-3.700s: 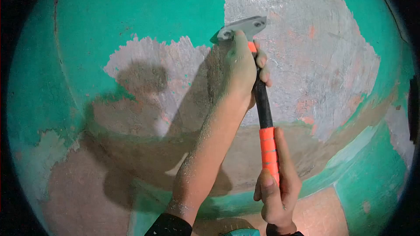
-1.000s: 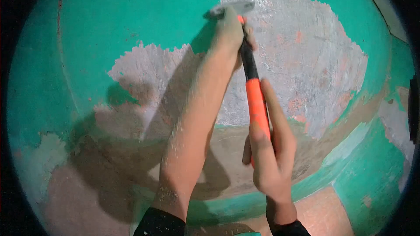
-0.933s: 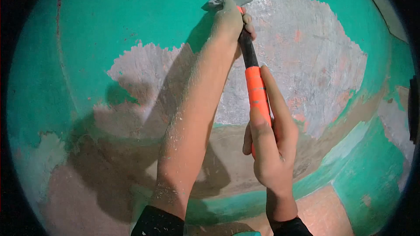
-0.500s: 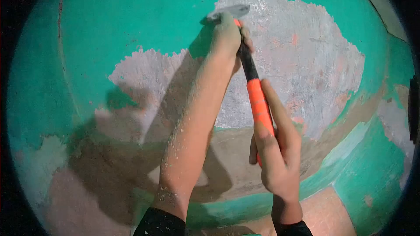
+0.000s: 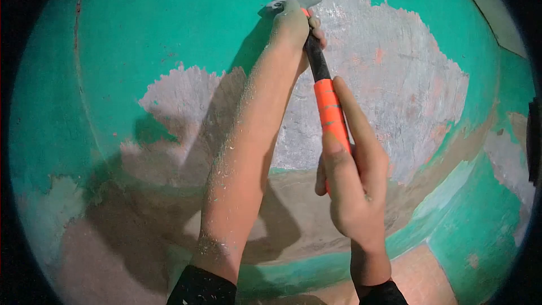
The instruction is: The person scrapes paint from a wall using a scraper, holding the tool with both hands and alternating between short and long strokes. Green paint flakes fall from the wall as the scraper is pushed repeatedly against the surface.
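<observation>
A scraper [image 5: 333, 107] with an orange and black handle and a wide metal head slants up across the middle of the view. My left hand [image 5: 292, 25] is closed round the neck just below the head, its thumb against the metal. Lower down, my right hand [image 5: 355, 186] grips the orange part of the handle. The metal head lies at the upper left edge of a bare grey patch [image 5: 384, 79], where green paint [image 5: 186, 17] begins. Pale flakes cover my left forearm.
Another bare patch [image 5: 180, 96] shows left of my forearm, partly in shadow. Below runs a brown band [image 5: 310, 209] with a green strip under it. A crack [image 5: 78, 28] goes down the wall at the left. Further peeled areas lie at the far right.
The scraper and both hands have moved a little upward along the wall. Both hands keep their hold on it.
</observation>
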